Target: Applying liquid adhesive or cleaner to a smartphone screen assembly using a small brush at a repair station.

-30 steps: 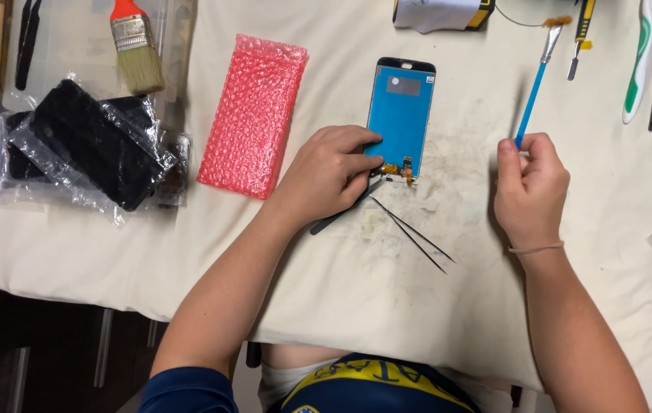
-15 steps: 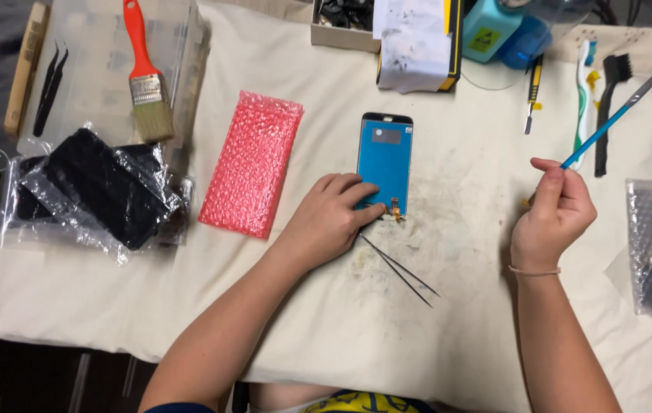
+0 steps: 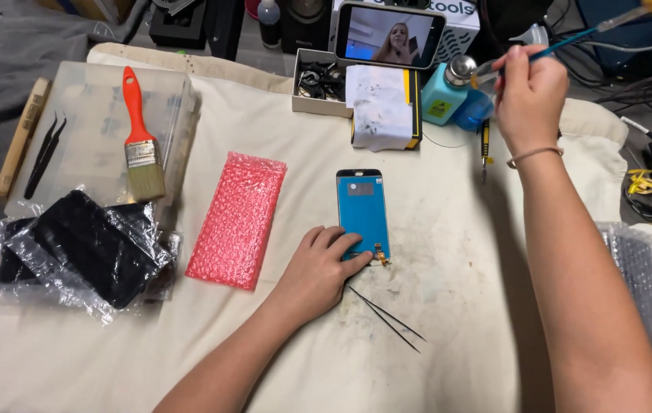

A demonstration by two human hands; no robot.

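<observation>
My left hand (image 3: 317, 271) rests on the cloth-covered table with its fingers pressing the lower edge of a blue phone screen panel (image 3: 362, 211) that lies flat. My right hand (image 3: 529, 92) is raised at the far right, shut on a thin blue-handled brush (image 3: 570, 37), its bristle end over the pump top of a teal liquid dispenser bottle (image 3: 446, 93). Black tweezers (image 3: 384, 315) lie on the cloth just right of my left wrist.
A pink bubble-wrap pouch (image 3: 237, 219) lies left of the panel. Black parts in clear bags (image 3: 73, 248) sit at far left, near an orange-handled paintbrush (image 3: 140, 136) on a clear case. A phone (image 3: 389, 34) stands at the back beside a small parts box (image 3: 321, 82).
My right hand has lifted the blue brush away from the table and carried it up to the dispenser bottle. My left hand stayed on the blue panel.
</observation>
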